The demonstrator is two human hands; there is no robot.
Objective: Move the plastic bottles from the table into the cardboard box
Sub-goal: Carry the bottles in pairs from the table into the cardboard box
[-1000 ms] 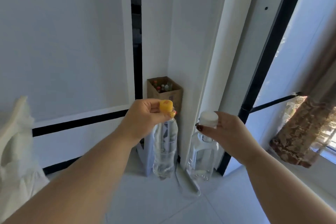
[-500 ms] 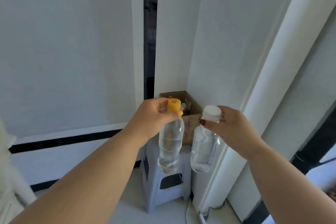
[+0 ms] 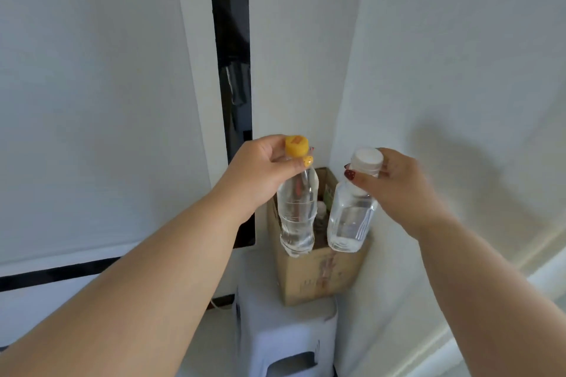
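left hand (image 3: 260,174) fingers pinch yellow-capped bottle (image 3: 297,208) neck | right hand (image 3: 395,187), white-capped bottle (image 3: 350,217)

Two bottles held above the cardboard box

The left hand (image 3: 257,171) grips the clear bottle with the yellow cap (image 3: 297,208) at its neck; the right hand (image 3: 395,184) grips the clear bottle with the white cap (image 3: 349,220) the same way. Below both hands, an open cardboard box (image 3: 318,272) stands on a white plastic stool (image 3: 284,330) in the corner.
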